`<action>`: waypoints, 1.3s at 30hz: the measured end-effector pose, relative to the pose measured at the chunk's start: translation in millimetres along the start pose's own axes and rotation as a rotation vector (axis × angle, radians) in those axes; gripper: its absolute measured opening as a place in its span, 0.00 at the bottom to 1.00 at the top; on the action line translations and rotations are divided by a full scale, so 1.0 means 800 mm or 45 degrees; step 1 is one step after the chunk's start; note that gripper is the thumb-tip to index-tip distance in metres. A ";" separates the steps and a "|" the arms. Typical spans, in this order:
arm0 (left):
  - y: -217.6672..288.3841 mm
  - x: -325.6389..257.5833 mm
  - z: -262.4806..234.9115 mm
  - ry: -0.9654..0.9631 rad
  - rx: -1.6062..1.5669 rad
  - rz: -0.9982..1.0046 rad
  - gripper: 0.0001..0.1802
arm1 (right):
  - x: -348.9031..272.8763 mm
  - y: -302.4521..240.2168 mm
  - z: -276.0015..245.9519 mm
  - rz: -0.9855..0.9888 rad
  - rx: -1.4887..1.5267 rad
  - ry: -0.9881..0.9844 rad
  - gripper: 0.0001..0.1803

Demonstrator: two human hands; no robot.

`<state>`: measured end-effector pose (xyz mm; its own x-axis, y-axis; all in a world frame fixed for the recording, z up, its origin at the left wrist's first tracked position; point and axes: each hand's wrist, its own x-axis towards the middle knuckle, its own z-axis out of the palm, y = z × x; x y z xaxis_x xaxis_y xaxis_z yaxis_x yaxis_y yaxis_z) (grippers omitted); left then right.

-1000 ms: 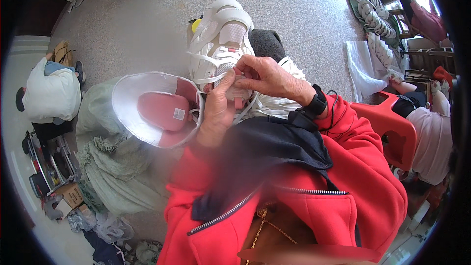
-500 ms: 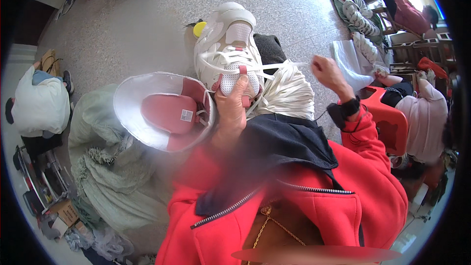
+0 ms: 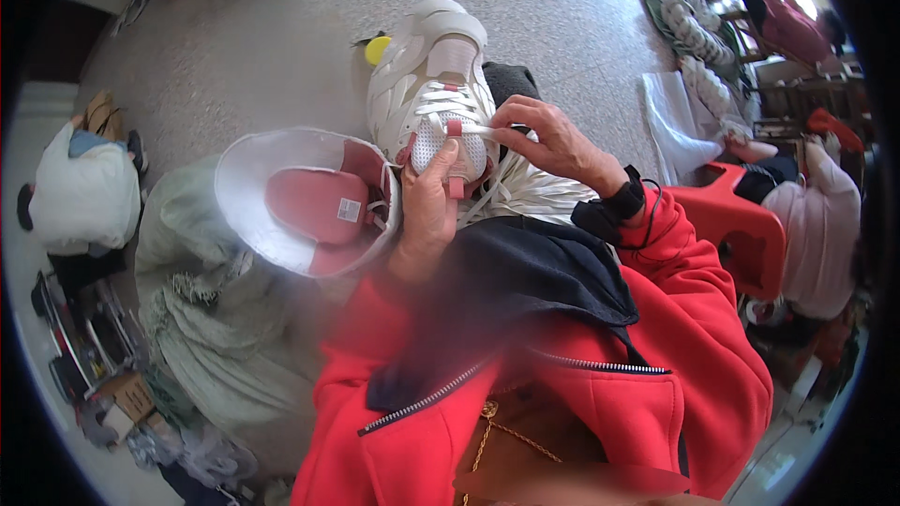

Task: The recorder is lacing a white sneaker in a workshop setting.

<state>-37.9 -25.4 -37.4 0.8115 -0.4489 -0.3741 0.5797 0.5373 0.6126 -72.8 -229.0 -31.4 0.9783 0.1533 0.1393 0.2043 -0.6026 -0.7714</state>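
A white and pale pink sneaker stands toe-away in front of me. My left hand grips its tongue end, thumb pressed on the perforated tongue beside a pink loop. With bent fingers, my right hand pinches a white shoelace drawn out to the right at the top of the lacing. Below that hand, a thick bundle of white laces lies next to my dark apron. Left of the sneaker is an open white shoe upper with a pink inner bottom and a small white label.
A yellow round lid lies beyond the sneaker. Pale green sacking is heaped at left, near a seated person. At right are a red plastic stool, a white sheet, a row of shoes and other people.
My right hand has come in leftward from the outstretched lace to the top of the lacing, still pinching the lace. My left hand keeps its hold on the sneaker.
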 end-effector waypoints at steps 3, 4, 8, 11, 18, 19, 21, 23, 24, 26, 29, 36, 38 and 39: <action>0.001 -0.007 0.013 0.092 -0.010 0.028 0.19 | 0.004 0.006 0.005 0.230 0.339 -0.026 0.08; -0.003 -0.005 0.008 0.108 -0.005 0.052 0.19 | 0.005 0.007 0.004 0.206 0.351 -0.039 0.08; -0.011 -0.001 -0.002 0.069 0.108 0.148 0.18 | -0.006 0.012 -0.023 0.253 0.288 -0.103 0.07; -0.005 -0.004 0.001 0.026 0.085 0.049 0.18 | -0.029 0.023 -0.049 0.241 0.228 -0.146 0.08; -0.008 -0.002 -0.002 0.007 0.122 0.029 0.19 | -0.049 0.032 -0.058 0.387 0.327 -0.303 0.11; -0.007 -0.002 0.000 0.001 0.090 0.017 0.19 | -0.046 0.026 -0.054 0.361 0.321 -0.315 0.11; -0.007 -0.004 0.009 0.019 0.069 0.051 0.20 | -0.036 0.017 -0.054 0.322 0.315 -0.396 0.12; -0.009 -0.007 0.011 0.045 0.048 0.086 0.20 | -0.023 -0.007 -0.063 0.342 0.514 -0.565 0.13; -0.010 -0.008 0.010 0.059 0.101 0.085 0.21 | -0.019 -0.026 -0.066 0.342 0.516 -0.565 0.13; -0.014 -0.004 0.002 0.067 0.153 0.082 0.21 | -0.015 -0.055 -0.066 0.302 0.913 -0.582 0.12; -0.020 0.002 -0.005 0.023 0.184 0.236 0.22 | -0.023 -0.036 -0.029 0.155 0.869 -0.537 0.11; -0.011 -0.003 -0.001 0.009 0.096 0.027 0.23 | -0.020 -0.003 0.031 0.385 0.688 -0.018 0.08; -0.012 -0.001 -0.010 0.002 0.114 0.032 0.23 | -0.015 -0.012 0.031 0.564 0.800 -0.035 0.10; -0.013 0.000 -0.011 -0.016 0.105 0.033 0.23 | -0.015 -0.010 0.031 0.583 0.895 0.010 0.11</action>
<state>-42.9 -24.7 -49.8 0.8246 -0.4452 -0.3490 0.5503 0.4885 0.6772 -86.8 -206.2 -42.1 0.9600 0.0054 -0.2800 -0.2800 0.0247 -0.9597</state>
